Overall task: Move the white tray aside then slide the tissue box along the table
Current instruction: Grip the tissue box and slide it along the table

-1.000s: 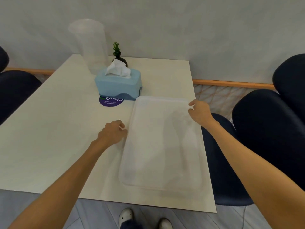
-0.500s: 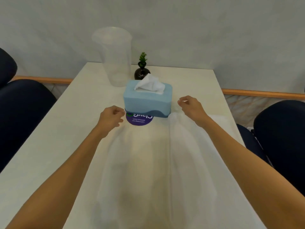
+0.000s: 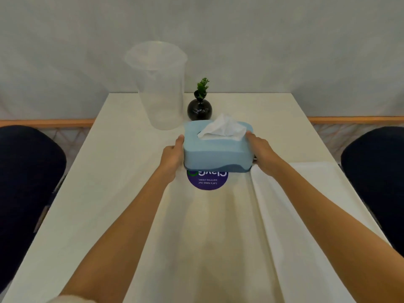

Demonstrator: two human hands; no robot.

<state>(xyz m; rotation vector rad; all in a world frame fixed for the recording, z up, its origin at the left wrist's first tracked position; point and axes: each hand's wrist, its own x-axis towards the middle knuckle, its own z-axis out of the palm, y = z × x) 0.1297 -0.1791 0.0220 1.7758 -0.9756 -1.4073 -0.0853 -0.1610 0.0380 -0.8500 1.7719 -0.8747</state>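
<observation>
A light blue tissue box with a white tissue sticking out of its top sits mid-table, partly over a round purple sticker. My left hand presses against the box's left end and my right hand against its right end, so both hold it. The white tray lies flat along the table's right side, under my right forearm, its near part blurred.
A tall clear plastic container stands at the back left of the cream table, beside a small black vase with a green sprig. Dark chairs flank the table on both sides. A grey wall lies behind.
Both hands left the tray, which now lies at the right, and reached forward. They have closed on the two ends of the tissue box. The view has shifted over the table.
</observation>
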